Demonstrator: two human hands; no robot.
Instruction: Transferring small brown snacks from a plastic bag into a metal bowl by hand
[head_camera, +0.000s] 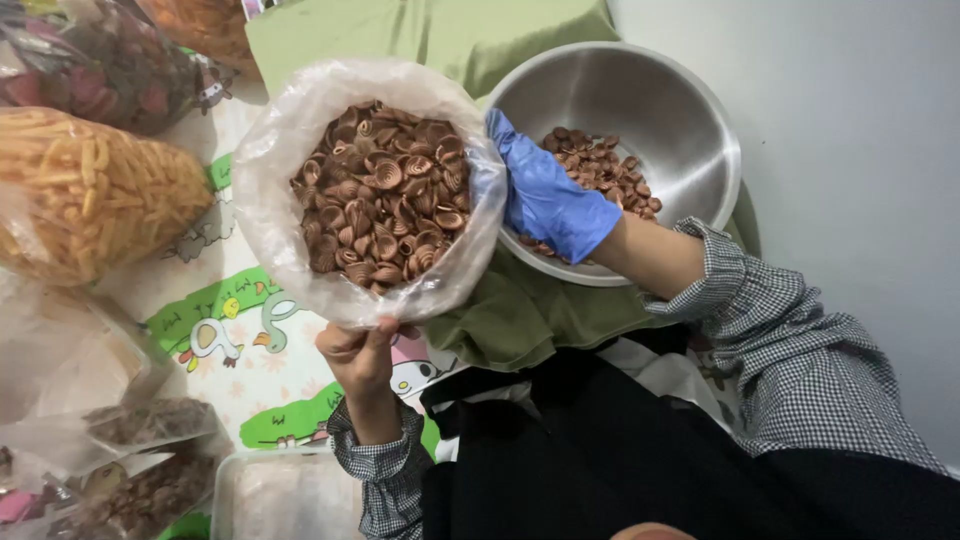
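Observation:
A large clear plastic bag (270, 190) stands open in the middle, full of brown shell-shaped snacks (385, 195). My left hand (365, 350), bare, grips the bag's near rim from below. My right hand (545, 195), in a blue glove, holds the bag's right rim, next to a steel bowl (690, 110). The bowl holds a small heap of the same brown shells (610, 170), partly hidden behind my gloved hand.
A bag of yellow stick snacks (90, 190) lies at the left, a bag of dark reddish snacks (100, 60) above it. Smaller packed bags (140, 480) and a clear tray (280, 495) sit at the lower left. A green cloth (520, 310) lies under the bowl. A grey wall (860, 150) is right.

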